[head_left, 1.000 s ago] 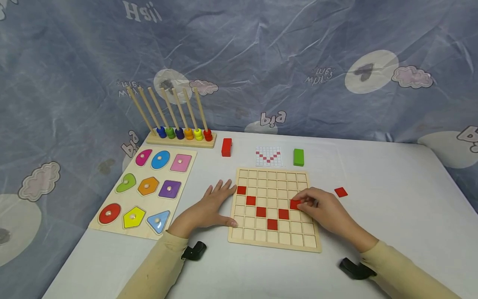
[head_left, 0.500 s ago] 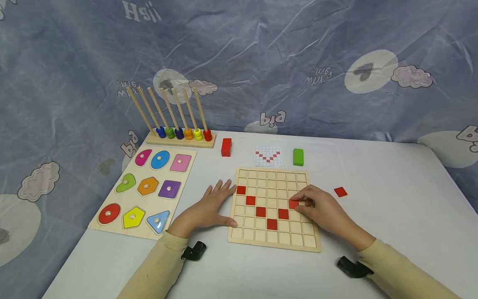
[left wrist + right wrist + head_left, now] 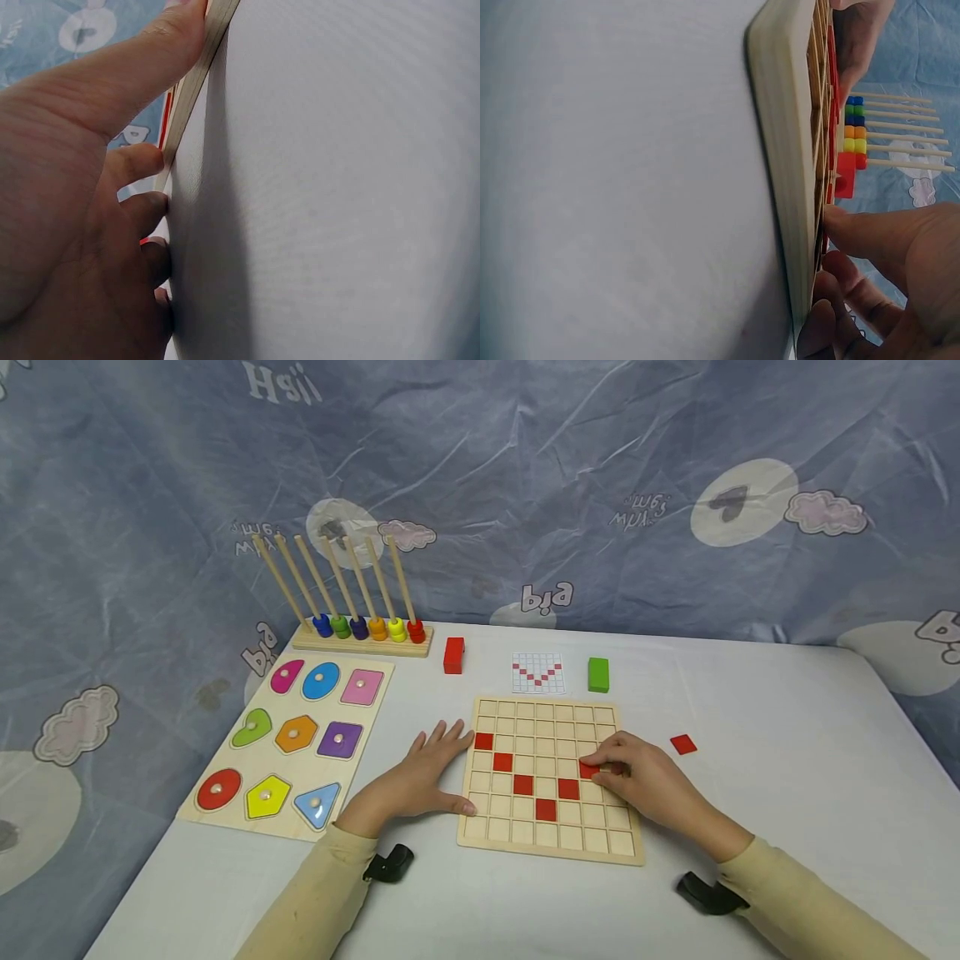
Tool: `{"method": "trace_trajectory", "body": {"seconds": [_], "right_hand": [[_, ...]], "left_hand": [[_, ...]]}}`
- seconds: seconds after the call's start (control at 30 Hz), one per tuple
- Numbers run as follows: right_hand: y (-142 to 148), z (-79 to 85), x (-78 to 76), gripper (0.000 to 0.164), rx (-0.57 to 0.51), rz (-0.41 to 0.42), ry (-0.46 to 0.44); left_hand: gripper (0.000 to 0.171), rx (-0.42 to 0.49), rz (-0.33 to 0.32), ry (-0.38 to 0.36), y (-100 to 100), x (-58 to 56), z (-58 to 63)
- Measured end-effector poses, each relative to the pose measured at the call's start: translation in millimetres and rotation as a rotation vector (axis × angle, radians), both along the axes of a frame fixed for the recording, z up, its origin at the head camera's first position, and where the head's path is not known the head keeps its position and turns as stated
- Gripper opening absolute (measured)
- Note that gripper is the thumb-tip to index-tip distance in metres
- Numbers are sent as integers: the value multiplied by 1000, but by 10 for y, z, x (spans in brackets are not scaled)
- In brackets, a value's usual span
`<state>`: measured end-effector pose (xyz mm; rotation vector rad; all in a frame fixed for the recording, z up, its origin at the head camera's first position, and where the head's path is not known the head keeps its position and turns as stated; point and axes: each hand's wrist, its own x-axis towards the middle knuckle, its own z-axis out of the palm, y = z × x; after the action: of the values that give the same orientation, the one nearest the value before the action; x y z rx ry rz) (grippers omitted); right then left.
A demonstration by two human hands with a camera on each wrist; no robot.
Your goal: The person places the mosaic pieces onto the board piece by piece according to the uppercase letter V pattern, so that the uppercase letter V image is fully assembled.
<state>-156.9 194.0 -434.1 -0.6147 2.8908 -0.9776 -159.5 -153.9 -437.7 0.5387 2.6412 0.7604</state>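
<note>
A wooden grid board [image 3: 551,852] lies on the table with several red square tiles in its cells, set in a V. At its right side my right hand [image 3: 643,772] pinches a red square tile [image 3: 587,769] between thumb and fingers, low over a cell on the V's right arm. In the right wrist view the thumb [image 3: 877,236] is right at the grid's surface. My left hand [image 3: 416,781] is spread at the board's left edge, its thumb [image 3: 150,67] touching the wooden rim [image 3: 196,82]. One loose red tile [image 3: 683,744] lies right of the board.
Behind the board are a red block [image 3: 453,656], a pattern card [image 3: 537,673] showing a V, and a green block [image 3: 598,675]. To the left lie a shape puzzle board [image 3: 300,756] and a peg stand [image 3: 360,646] with coloured beads. A patterned cloth [image 3: 480,485] hangs behind.
My right hand has shifted slightly left with the red tile, bringing it closer in line with its cell. My left hand stays in place.
</note>
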Motion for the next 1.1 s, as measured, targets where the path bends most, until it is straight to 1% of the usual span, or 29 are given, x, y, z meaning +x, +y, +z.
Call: {"method": "trace_trajectory", "body": {"seconds": [0.27, 0.6, 0.9, 1.1], "right_hand": [[0, -3, -6, 26, 5, -1, 4], [26, -13, 13, 31, -13, -15, -24], [93, -9, 55, 33, -31, -14, 24], [158, 5, 84, 33, -32, -11, 39]], "left_hand": [[112, 2, -1, 1, -2, -2, -2], [113, 5, -9, 1, 0, -3, -17], [112, 1, -4, 8, 8, -2, -14], [112, 1, -4, 4, 0, 1, -8]]}}
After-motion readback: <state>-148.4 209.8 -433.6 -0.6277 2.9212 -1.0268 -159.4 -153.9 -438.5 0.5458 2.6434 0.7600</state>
